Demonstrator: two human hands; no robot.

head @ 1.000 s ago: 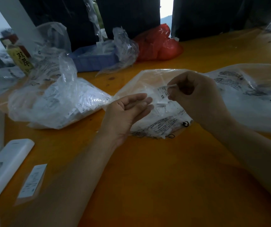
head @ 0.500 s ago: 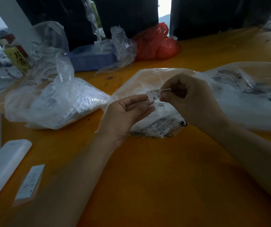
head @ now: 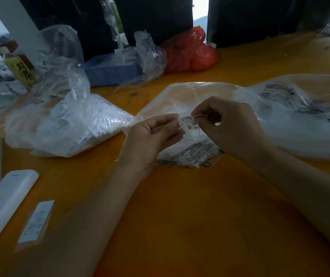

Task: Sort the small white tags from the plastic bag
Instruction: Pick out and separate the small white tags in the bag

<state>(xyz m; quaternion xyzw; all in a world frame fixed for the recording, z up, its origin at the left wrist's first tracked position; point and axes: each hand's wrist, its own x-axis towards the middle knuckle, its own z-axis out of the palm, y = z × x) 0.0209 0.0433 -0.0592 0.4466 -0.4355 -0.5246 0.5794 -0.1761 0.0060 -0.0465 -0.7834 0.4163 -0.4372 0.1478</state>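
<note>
Both hands meet over the clear plastic bag [head: 190, 152] — right hand [head: 232, 126] and left hand [head: 150, 140] pinch one white tag [head: 189, 123] (marked XS); bare orange table [head: 180, 216] lies nearer.

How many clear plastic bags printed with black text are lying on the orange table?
3, maybe more hidden. One clear plastic bag full of white tags lies left, one flat clear bag sits under the hands, and one large clear bag lies right. Crumpled plastic farther back is unclear.
</note>
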